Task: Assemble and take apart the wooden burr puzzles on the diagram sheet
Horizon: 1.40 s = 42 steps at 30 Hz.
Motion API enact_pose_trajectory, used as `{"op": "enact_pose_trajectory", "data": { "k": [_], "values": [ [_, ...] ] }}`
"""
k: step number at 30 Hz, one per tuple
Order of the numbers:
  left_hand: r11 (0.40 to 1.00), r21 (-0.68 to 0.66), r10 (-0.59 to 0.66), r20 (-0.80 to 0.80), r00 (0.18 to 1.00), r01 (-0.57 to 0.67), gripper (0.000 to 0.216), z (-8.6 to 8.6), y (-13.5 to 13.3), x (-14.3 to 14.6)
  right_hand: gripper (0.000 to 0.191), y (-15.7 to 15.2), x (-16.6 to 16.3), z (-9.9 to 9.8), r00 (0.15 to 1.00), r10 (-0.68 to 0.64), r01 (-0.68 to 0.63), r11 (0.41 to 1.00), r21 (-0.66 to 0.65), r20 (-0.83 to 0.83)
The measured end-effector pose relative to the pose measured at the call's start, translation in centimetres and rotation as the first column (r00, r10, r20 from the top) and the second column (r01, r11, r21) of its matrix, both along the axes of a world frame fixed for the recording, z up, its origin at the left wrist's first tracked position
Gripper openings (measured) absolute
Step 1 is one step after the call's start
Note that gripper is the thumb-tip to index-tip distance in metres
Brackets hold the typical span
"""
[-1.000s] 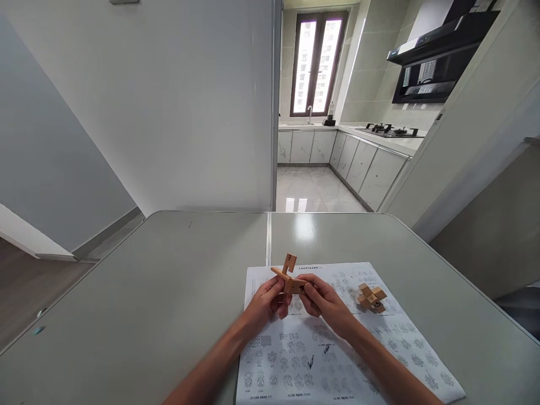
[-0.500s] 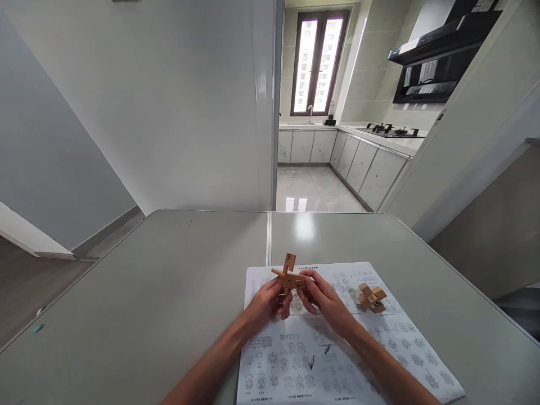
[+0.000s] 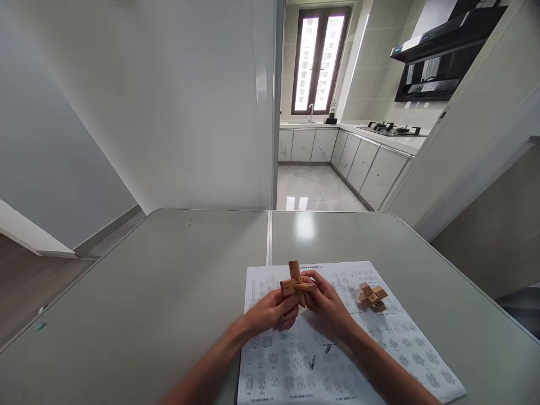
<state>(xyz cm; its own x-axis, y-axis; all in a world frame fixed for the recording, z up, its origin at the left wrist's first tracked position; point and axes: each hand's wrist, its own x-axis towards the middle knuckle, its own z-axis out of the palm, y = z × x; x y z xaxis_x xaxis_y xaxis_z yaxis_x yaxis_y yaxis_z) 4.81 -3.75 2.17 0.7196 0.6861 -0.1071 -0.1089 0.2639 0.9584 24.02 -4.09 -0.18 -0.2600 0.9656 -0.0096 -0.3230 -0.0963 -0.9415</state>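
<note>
Wooden puzzle pieces, crossed and interlocked, are held up above the printed sheet. One piece sticks upward and bears a dark mark like a numeral. My left hand grips the pieces from below and the left, its fingers curled under them. On the right side, my right hand pinches the pieces between thumb and fingers. Parts of the wood are hidden behind the fingers. A second wooden puzzle, assembled as a cross-shaped burr, rests on the sheet to the right of my right hand, untouched.
The sheet, covered in small diagrams and text, lies on a grey-green table with a seam down its middle. A small teal object sits near the left edge. Beyond the table, a doorway shows kitchen cabinets and a gas stove.
My hands have turned the wooden puzzle pieces, so another side faces me, and moved them slightly right and lower. My left hand has come closer to my right. The second puzzle stays put.
</note>
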Motion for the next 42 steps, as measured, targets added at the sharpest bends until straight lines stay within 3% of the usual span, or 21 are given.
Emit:
{"op": "enact_pose_trajectory", "data": {
  "k": [7, 13, 24, 30, 33, 39, 42],
  "values": [
    [0.988, 0.153, 0.001, -0.137, 0.991, 0.021, 0.051, 0.8, -0.2, 0.0, 0.042, -0.2, 0.0, 0.5, 0.996, -0.045, 0.04, 0.997, -0.062, -0.078],
    [0.99, 0.078, 0.127, -0.08, 0.989, -0.121, 0.055, 0.4, 0.0, 0.4, 0.033, 0.2, 0.4, 0.0, 0.968, -0.06, 0.024, 0.989, -0.147, -0.244],
    [0.989, 0.018, 0.146, -0.041, 0.988, -0.145, 0.05, 0.1, 0.1, 0.4, 0.018, 2.6, 2.4, -1.6, 0.708, -0.483, 0.246, 0.853, -0.46, -0.515],
    [0.99, 0.026, 0.138, -0.026, 0.99, -0.137, 0.046, 0.0, 0.1, 0.4, 0.01, 3.1, 3.3, -1.7, 0.601, -0.562, 0.272, 0.812, -0.517, -0.568],
    [0.989, 0.034, 0.146, -0.048, 0.988, -0.145, 0.049, 0.1, 0.0, 0.5, 0.018, 3.0, 2.8, -1.6, 0.623, -0.547, 0.281, 0.824, -0.492, -0.559],
    [0.987, 0.039, 0.156, -0.063, 0.986, -0.154, 0.046, 0.3, -0.1, 0.4, 0.026, 2.3, 1.8, -1.3, 0.787, -0.416, 0.251, 0.891, -0.379, -0.456],
    [0.986, 0.039, 0.166, -0.071, 0.984, -0.163, 0.044, 0.2, 0.0, 0.3, 0.028, 2.1, 1.6, -1.5, 0.825, -0.375, 0.235, 0.908, -0.346, -0.423]
  ]
}}
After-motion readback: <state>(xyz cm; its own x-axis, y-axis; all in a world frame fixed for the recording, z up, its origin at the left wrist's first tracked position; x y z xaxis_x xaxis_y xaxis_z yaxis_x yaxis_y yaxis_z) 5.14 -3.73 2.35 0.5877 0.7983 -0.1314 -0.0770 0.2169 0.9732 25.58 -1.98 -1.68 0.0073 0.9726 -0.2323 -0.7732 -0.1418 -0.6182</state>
